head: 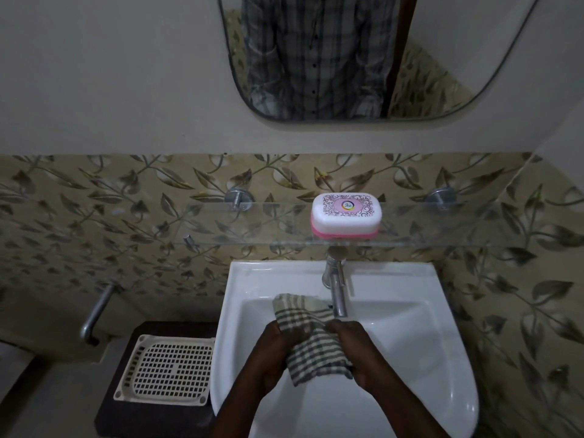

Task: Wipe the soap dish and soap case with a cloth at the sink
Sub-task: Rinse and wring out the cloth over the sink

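Dim, flat indoor light, faint glare on the white sink (442, 311), wide-angle bending at edges

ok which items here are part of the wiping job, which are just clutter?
Job: checked cloth held by left hand and right hand; soap case on the glass shelf; slotted soap dish; sink.
Not: tap; mirror; wall pipe.

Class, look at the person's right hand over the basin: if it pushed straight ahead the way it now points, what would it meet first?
Probably the chrome tap, just beyond the right hand gripping the striped cloth; depth is uncertain, so it might pass below the spout.
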A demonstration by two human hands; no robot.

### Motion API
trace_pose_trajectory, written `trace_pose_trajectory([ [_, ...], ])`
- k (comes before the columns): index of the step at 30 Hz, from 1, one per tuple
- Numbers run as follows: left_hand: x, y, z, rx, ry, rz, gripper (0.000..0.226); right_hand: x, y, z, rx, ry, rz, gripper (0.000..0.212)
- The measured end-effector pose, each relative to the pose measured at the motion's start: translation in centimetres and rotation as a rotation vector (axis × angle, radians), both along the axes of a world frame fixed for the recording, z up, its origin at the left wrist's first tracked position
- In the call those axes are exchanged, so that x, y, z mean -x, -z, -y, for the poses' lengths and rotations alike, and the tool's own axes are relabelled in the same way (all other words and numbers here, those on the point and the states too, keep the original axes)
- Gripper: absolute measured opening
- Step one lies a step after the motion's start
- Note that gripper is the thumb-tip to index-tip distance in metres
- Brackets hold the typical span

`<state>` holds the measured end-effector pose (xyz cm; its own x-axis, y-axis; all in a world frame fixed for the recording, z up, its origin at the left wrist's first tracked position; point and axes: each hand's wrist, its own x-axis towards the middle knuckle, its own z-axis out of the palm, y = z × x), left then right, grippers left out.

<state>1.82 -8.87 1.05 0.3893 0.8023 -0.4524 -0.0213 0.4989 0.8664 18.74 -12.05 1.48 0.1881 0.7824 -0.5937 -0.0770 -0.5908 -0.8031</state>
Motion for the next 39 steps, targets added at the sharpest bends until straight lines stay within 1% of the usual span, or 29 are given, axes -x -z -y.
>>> trace_pose_trajectory([
  [1,0.2,-0.1,0.1,-0.003,0.037,-0.031,0.021,0.2,0.3,0.4,0.044,-0.125,0.281,0.038],
  [2,0.3,-0.1,0.2,-0.001,0.036,-0.045,0.022,0.3,0.6,1.0,0.054,-0.244,0.659,0.044],
  [3,0.9,-0.3,-0.2,-0.002,0.026,-0.073,0.024,0.5,0.6,1.5,-0.057,-0.259,0.931,0.043],
  [4,0.6,-0.4,-0.1,-0.017,0.028,-0.067,0.025,0.9,0.5,2.1,-0.272,-0.236,0.951,0.042],
  [5,0.2,-0.2,0.5,-0.044,-0.005,-0.080,0.030,1.5,0.0,2.7,-0.466,-0.281,0.812,0.042],
  [6,0.5,1.1,0.8,-0.099,0.147,-0.166,0.037,2.1,-0.4,3.0,-0.629,-0.380,0.669,0.045],
  [7,-0.7,0.5,0.9,0.026,0.211,-0.187,0.041,2.7,-0.5,2.9,-0.734,-0.507,0.565,0.047],
  [8,-2.7,0.5,1.1,0.008,0.065,-0.440,0.045,3.1,-0.4,2.6,-0.806,-0.602,0.530,0.048],
  [9,-3.6,0.6,0.8,0.031,0.007,-0.622,0.050,3.3,-0.2,2.0,-0.857,-0.626,0.524,0.049],
  [10,-3.0,0.0,0.2,0.015,0.040,-0.313,0.052,3.4,0.1,1.1,-0.857,-0.581,0.525,0.050],
  [11,-0.8,-0.7,-0.5,0.111,0.216,0.111,0.058,3.2,0.1,0.1,-0.793,-0.503,0.497,0.052],
  [12,0.0,-1.6,-0.8,0.081,0.236,0.079,0.058,2.9,-0.1,-0.9,-0.696,-0.421,0.463,0.052],
  [13,0.4,-2.4,-1.8,0.113,0.146,0.102,0.047,2.4,-0.3,-1.7,-0.592,-0.349,0.436,0.051],
  [14,0.5,-2.9,-2.2,0.071,0.145,0.116,0.040,1.7,-0.5,-2.1,-0.499,-0.286,0.371,0.050],
  [16,0.8,-3.0,-3.0,-0.054,0.213,0.021,0.030,0.1,-1.1,-2.5,-0.381,-0.168,0.100,0.055],
  [17,0.8,-3.3,-3.3,-0.111,0.273,-0.008,0.028,-0.8,-1.1,-2.6,-0.353,-0.160,-0.032,0.050],
  [18,0.6,-3.6,-3.5,-0.126,0.338,-0.031,0.025,-1.6,-1.4,-2.4,-0.363,-0.180,-0.075,0.042],
  [21,1.6,-4.6,-5.2,-0.126,0.431,-0.128,0.022,-2.8,-2.8,-1.7,-0.432,-0.145,0.117,0.014],
  [24,2.9,-4.4,-5.5,-0.116,0.495,-0.212,0.033,-3.1,-3.8,-1.4,-0.517,-0.113,0.389,0.009],
  [26,3.5,-3.7,-5.0,-0.051,0.298,-0.058,0.029,-2.8,-4.1,-1.1,-0.545,-0.103,0.475,0.012],
  [27,3.5,-3.2,-4.6,0.038,0.127,0.126,0.027,-2.6,-4.3,-0.9,-0.551,-0.083,0.434,0.013],
  [29,2.4,-2.3,-3.5,0.245,-0.132,0.530,0.038,-2.4,-4.9,-0.8,-0.552,-0.025,0.277,0.014],
  [30,1.6,-2.1,-2.8,0.285,-0.187,0.613,0.045,-2.4,-5.1,-0.8,-0.550,0.002,0.211,0.014],
  [31,0.8,-2.0,-2.3,0.266,-0.200,0.545,0.047,-2.7,-5.1,-0.9,-0.547,0.016,0.178,0.015],
  [32,0.1,-1.7,-2.0,0.176,-0.185,0.390,0.045,-3.0,-5.1,-0.9,-0.535,0.008,0.163,0.016],
  [34,-0.9,-1.1,-1.7,-0.046,-0.213,0.041,0.032,-3.5,-4.9,-1.0,-0.483,-0.049,0.166,0.019],
  [36,-1.7,-0.7,-1.6,-0.283,-0.308,-0.224,0.018,-3.5,-4.5,-0.8,-0.460,-0.076,0.212,0.016],
  [38,-2.7,-0.9,-1.3,-0.541,-0.341,-0.488,0.024,-3.2,-4.0,-0.7,-0.488,-0.032,0.338,0.018],
  [39,-3.0,-1.1,-1.2,-0.605,-0.371,-0.570,0.032,-3.1,-3.8,-0.6,-0.509,0.010,0.387,0.020],
])
